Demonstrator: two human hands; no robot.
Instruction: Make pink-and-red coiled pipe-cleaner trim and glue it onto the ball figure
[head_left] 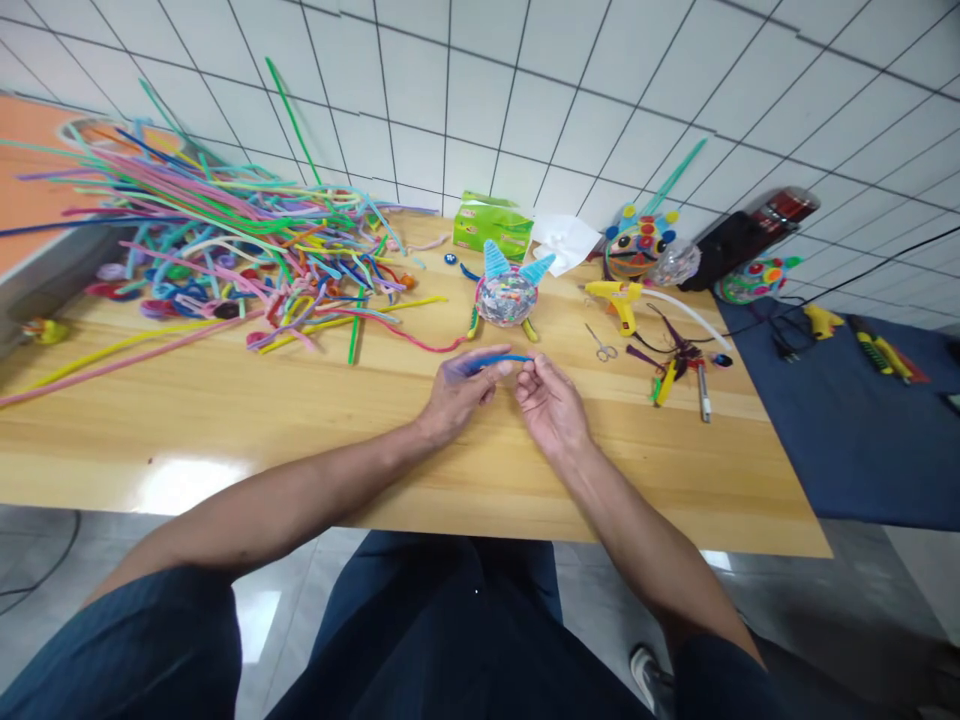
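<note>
A short blue pipe cleaner (504, 358) arches between my two hands above the wooden table (360, 420). My left hand (463, 388) grips its left part between thumb and fingers. At its right end, the thumb and fingertips of my right hand (552, 400) pinch it, with the other fingers curled. Just beyond my hands stands a round, clear, colour-flecked ornament (506, 298) with pink edging, light-blue ears and yellow-green feet. A short dark-blue piece (471, 272) lies by its left side.
Tangled pipe cleaners (247, 230) cover the back left. A green tissue pack (493, 228) stands behind the ornament. To the right lie scissors (602, 345), a yellow glue gun (619, 300) and a marker (703, 392). Another decorated figure (636, 245) stands near the wall.
</note>
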